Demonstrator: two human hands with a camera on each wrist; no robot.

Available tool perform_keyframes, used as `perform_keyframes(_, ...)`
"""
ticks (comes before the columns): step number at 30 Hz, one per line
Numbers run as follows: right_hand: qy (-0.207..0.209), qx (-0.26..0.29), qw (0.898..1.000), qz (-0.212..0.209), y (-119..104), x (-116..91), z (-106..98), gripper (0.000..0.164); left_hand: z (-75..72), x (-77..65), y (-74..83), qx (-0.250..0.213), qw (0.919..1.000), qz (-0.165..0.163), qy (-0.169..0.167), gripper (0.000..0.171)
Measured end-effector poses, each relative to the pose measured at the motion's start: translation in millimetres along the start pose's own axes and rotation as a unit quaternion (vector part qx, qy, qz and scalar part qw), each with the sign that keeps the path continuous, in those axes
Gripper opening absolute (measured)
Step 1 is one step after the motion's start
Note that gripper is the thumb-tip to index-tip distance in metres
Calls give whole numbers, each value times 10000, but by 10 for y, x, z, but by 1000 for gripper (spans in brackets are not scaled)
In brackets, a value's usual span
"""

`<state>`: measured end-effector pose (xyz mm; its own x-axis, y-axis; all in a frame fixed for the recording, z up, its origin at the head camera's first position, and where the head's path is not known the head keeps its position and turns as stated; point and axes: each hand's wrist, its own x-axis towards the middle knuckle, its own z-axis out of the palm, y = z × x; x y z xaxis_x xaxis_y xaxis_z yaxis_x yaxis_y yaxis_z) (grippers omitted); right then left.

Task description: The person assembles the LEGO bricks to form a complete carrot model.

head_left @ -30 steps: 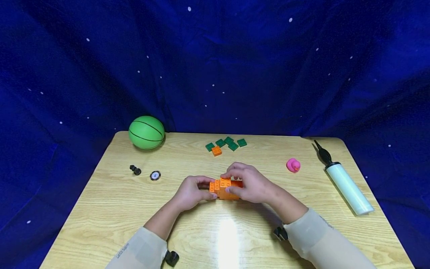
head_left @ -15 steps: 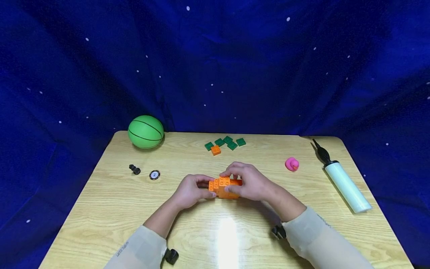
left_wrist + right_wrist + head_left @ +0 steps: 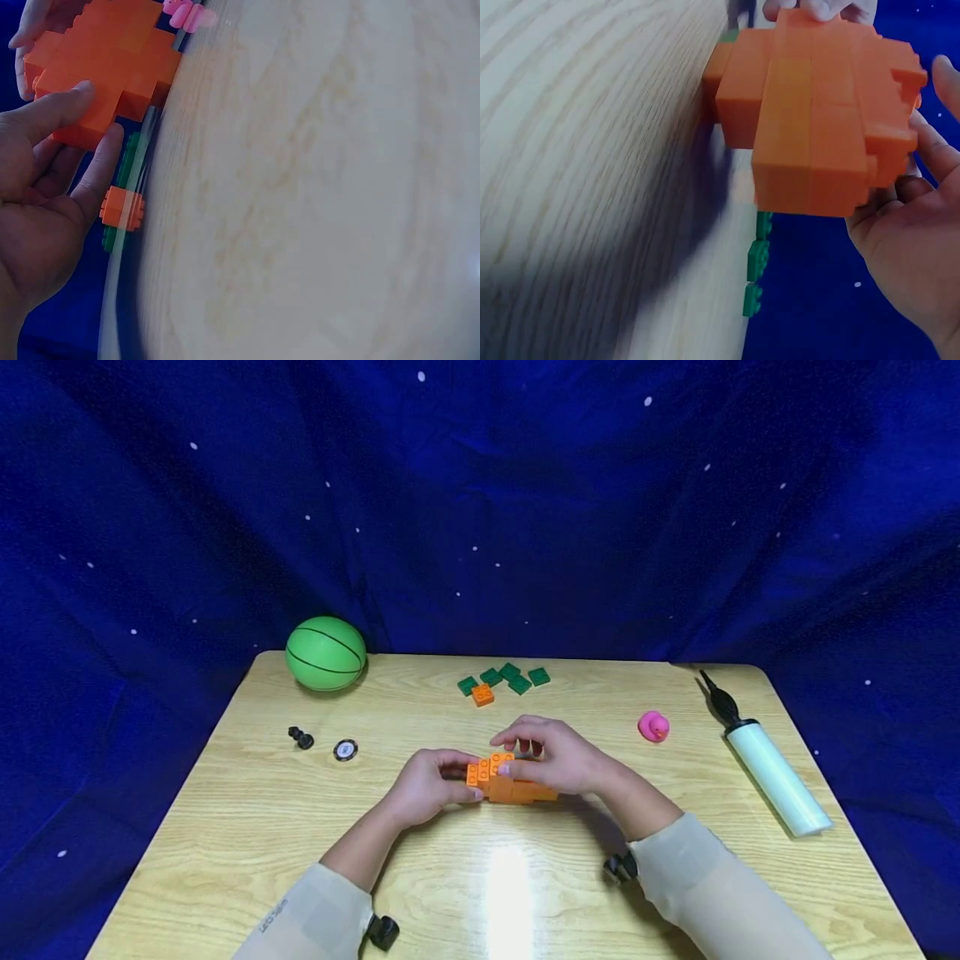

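Observation:
A stepped model of orange toy building bricks point(image 3: 516, 790) stands at the middle of the table, studs showing on top. My left hand point(image 3: 429, 789) pinches its left end. In the left wrist view that thumb lies on the model's point(image 3: 112, 64) flat face, with the fingers behind and below. My right hand point(image 3: 561, 758) hovers over the model's right part, fingers loosely bent and thumb overlapping the top studs. Seen from the right wrist, the thumb of the right hand point(image 3: 911, 240) stands apart from the orange model point(image 3: 802, 127), and its fingers are partly hidden behind the bricks.
Several green bricks point(image 3: 519, 684) and one orange brick point(image 3: 483, 695) lie behind the model. To the left are a green ball point(image 3: 326, 653), a black chess piece point(image 3: 302, 738) and a poker chip point(image 3: 346, 750). A pink rubber duck point(image 3: 653, 727) and a hand pump point(image 3: 776, 777) lie on the right.
The right hand has loosened from the model's right part and risen slightly, its fingers lifting off, so more of the model's right end shows. The left hand keeps its pinch in place.

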<state>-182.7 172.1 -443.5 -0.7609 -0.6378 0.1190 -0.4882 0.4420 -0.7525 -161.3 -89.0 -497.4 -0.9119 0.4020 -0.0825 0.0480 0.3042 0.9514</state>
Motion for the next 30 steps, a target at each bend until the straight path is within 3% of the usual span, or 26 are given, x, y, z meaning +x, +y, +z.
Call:
perform_keyframes(7, 318, 172, 9990, 247, 113, 95, -13, 27, 19, 6, -17, 3, 10000, 15, -20, 45)
perform_keyframes(14, 271, 244, 9970, 685, 170, 206, -19, 31, 18, 8, -28, -37, 10000, -10, 0, 45)
perform_keyframes(30, 448, -222, 9925, 1117, 405, 454, 69, 32, 17, 4, -30, -109, 9999, -131, 20, 44)
